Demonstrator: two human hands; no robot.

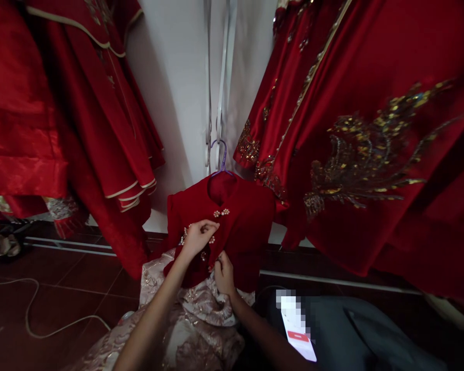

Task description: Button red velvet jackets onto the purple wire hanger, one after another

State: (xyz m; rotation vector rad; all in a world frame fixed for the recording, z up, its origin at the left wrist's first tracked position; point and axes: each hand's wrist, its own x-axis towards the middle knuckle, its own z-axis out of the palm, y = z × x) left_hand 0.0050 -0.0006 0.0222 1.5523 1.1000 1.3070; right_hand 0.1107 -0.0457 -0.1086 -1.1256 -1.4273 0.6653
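A dark red top (251,221) hangs on a purple hanger (223,164) straight ahead. Jewelled, flower-like fasteners (221,212) run down its front. My left hand (201,238) is over the chest of the top, fingers pinched together; whatever is between the fingertips is too small to make out. Lower down, my right hand (224,274) is closed on the front edge of the red top near its hem. Below both forearms a pale pink brocade fabric with shiny embroidery (178,324) spreads out, partly covered by my arms.
Red garments with cream piping (96,103) hang at left. On the right hangs a red gown with gold sequin embroidery (363,149). A lit phone (299,335) lies lower right, beside dark grey fabric (348,330). A white cable (34,309) crosses the tiled floor; shoes (10,246) stand far left.
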